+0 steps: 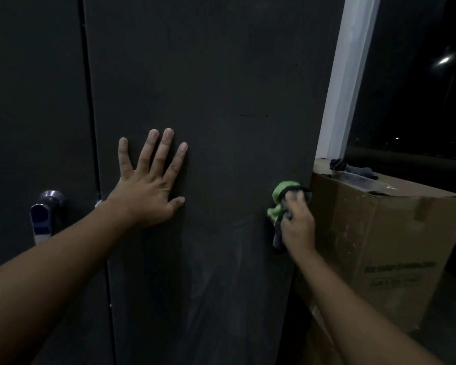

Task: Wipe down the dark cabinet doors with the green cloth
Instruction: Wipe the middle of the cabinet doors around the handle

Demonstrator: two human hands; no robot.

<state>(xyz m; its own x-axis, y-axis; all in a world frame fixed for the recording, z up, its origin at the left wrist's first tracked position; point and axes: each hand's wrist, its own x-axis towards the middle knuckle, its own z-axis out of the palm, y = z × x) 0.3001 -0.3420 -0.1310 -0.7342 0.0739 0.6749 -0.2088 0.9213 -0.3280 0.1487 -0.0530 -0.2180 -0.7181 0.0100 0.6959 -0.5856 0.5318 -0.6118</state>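
A tall dark cabinet door (pixel 221 88) fills the middle of the view. My left hand (pixel 149 183) presses flat against it with the fingers spread. My right hand (pixel 298 219) grips a bunched green cloth (pixel 279 201) with dark parts and holds it against the door's right edge at about the same height. A second dark door (pixel 32 101) stands to the left, across a narrow vertical gap. Faint pale streaks show on the lower part of the middle door.
A metal lever handle (pixel 46 214) sits on the left door. A large cardboard box (pixel 379 246) stands close on the right, with a dark rag (pixel 353 168) on top. Behind it rise a white frame post (pixel 348 75) and a dark window.
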